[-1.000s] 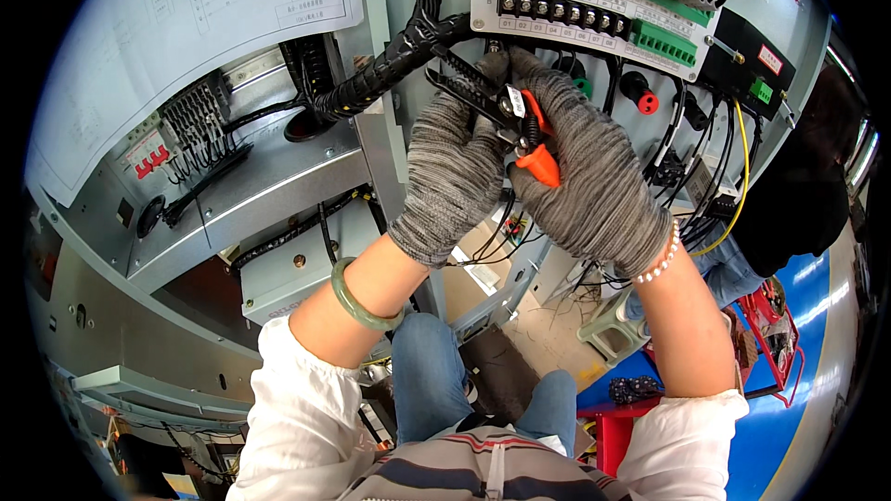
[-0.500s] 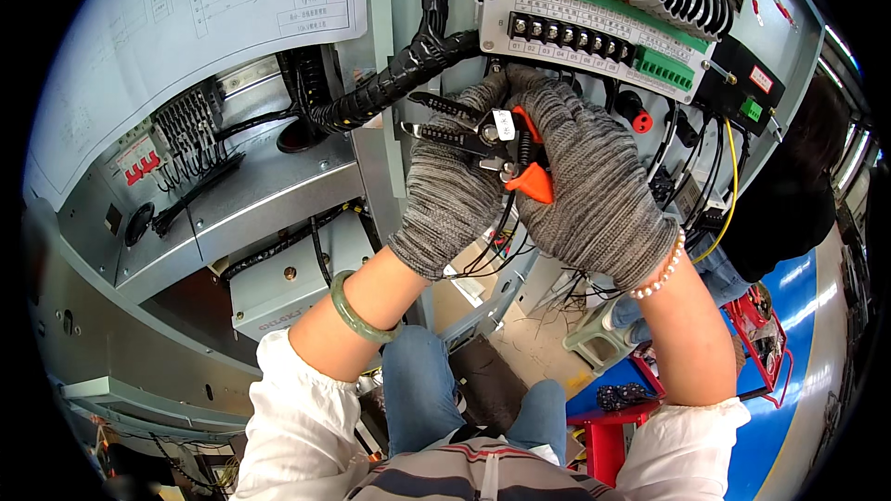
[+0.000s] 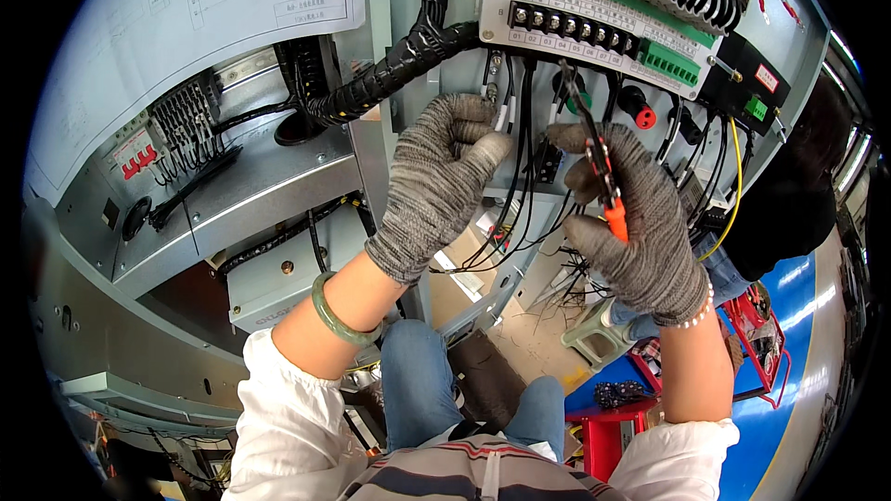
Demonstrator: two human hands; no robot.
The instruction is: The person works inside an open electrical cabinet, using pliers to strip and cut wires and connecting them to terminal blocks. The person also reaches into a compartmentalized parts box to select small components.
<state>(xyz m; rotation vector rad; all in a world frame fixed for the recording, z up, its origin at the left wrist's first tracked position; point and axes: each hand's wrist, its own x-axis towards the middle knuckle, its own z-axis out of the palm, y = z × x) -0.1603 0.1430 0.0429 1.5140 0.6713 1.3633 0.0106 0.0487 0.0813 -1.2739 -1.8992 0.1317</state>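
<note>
My left hand point(image 3: 441, 186), in a grey knit glove, is closed in a pinch on a thin wire with a white sleeve point(image 3: 502, 117), just below the terminal unit point(image 3: 575, 56). The fingers partly hide the wire. To its right, my right hand point(image 3: 640, 232), gloved alike, grips wire strippers point(image 3: 601, 158) with dark jaws and orange handles. Their jaws point up toward the terminal unit's lower edge, and the tool is seen nearly edge-on. Between the hands, several black wires point(image 3: 525, 144) hang down from under the unit.
A thick wrapped cable bundle point(image 3: 394, 79) crosses to the left. Over the cabinet at upper left lies a printed drawing sheet point(image 3: 195, 28). A red round connector point(image 3: 639, 109) and a yellow wire point(image 3: 739, 176) are at right. Below right stand a stool point(image 3: 599, 339) and a red tool cart point(image 3: 766, 353); another person point(image 3: 789, 186) is beyond.
My hands have moved apart, the right one going right and down with the wire strippers. The tool has turned from lying sideways to pointing upward, uncovering the hanging wires.
</note>
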